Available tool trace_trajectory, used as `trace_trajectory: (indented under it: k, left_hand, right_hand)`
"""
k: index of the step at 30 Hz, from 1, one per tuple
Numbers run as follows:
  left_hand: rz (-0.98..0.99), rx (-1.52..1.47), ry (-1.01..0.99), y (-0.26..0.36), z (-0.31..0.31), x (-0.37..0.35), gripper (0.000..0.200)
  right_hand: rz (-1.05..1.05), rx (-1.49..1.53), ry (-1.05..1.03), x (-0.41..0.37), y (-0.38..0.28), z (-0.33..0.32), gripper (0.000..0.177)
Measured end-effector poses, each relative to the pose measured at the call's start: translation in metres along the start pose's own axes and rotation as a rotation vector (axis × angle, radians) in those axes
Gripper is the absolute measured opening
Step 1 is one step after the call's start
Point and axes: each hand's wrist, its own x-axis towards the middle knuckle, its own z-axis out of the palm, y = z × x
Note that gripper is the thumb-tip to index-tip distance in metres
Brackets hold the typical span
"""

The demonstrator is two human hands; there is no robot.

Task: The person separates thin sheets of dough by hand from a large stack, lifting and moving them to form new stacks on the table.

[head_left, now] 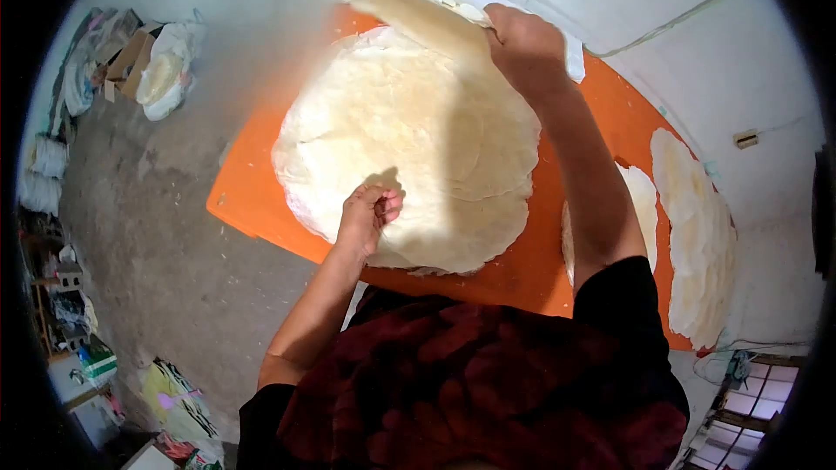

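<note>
A stack of large, round, thin flatbread sheets [401,148] lies on an orange table. My left hand [373,213] hovers over its near left part, fingers curled in, with nothing visible in them and a shadow cast just beyond. At the far side, my right hand [527,43] grips the edge of a lifted flatbread sheet [418,13]. That sheet is folded up along the back, partly blurred, and shades the stack. Its far side is hidden, and so are most of my right fingertips.
The orange table [252,183] stands against a white wall. On its right side lie a smaller pale sheet [640,209] and a long pile of flatbread [692,244]. Across the concrete floor [165,209] sit a cardboard box [131,61], white bags [170,70] and shelves with clutter at left.
</note>
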Motion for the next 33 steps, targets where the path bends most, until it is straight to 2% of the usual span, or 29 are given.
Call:
trace_trajectory:
  k: [2, 4, 6, 8, 9, 12, 14, 15, 18, 19, 21, 25, 28, 33]
  left_hand:
    - [-0.032, -0.060, -0.048, -0.012, 0.010, 0.000, 0.020]
    - [-0.039, -0.088, -0.093, -0.019, 0.015, 0.005, 0.023]
    - [-0.038, -0.110, -0.107, -0.023, 0.021, 0.012, 0.021]
    - [-0.055, -0.127, -0.080, -0.026, 0.027, 0.014, 0.018]
    - [-0.061, -0.133, -0.069, -0.026, 0.030, 0.014, 0.017]
    - [-0.036, -0.019, 0.159, -0.018, 0.026, -0.008, 0.015]
    - [0.303, 0.189, 0.352, -0.017, 0.007, -0.022, 0.018]
    - [0.502, 0.265, 0.446, -0.018, -0.002, -0.023, 0.021]
    - [0.443, 0.299, 0.569, -0.011, -0.037, -0.010, 0.028]
    - [0.449, 0.279, 0.617, -0.010, -0.041, -0.002, 0.022]
    - [0.354, 0.198, 0.578, 0.001, -0.052, 0.005, 0.020]
    - [0.220, 0.150, 0.581, 0.023, -0.046, 0.001, 0.015]
    - [0.195, 0.165, 0.460, 0.026, -0.066, 0.005, 0.014]
    - [0.244, 0.116, 0.424, 0.024, -0.066, 0.005, 0.007]
  right_hand:
    - [-0.123, -0.162, 0.164, -0.021, -0.005, -0.007, 0.005]
    - [-0.115, -0.067, 0.039, -0.058, -0.008, 0.012, 0.003]
    - [-0.098, -0.071, -0.118, -0.106, -0.008, 0.061, 0.003]
    - [-0.027, 0.034, -0.217, -0.153, -0.016, 0.108, 0.003]
    - [0.021, 0.135, -0.196, -0.176, -0.020, 0.131, 0.003]
    - [0.124, 0.273, -0.201, -0.184, -0.022, 0.138, 0.006]
    - [0.188, 0.327, -0.291, -0.175, -0.005, 0.132, 0.006]
    - [0.209, 0.354, -0.216, -0.168, 0.003, 0.128, 0.007]
    - [0.165, 0.289, -0.141, -0.125, 0.000, 0.091, 0.005]
    - [0.132, 0.291, -0.162, -0.117, -0.008, 0.083, 0.005]
    - [0.070, 0.289, -0.200, -0.105, -0.038, 0.075, 0.006]
    - [-0.035, 0.368, -0.449, -0.123, -0.110, 0.092, 0.011]
    - [-0.104, 0.339, -0.560, -0.139, -0.143, 0.097, 0.011]
    - [-0.131, 0.301, -0.505, -0.141, -0.159, 0.098, 0.011]
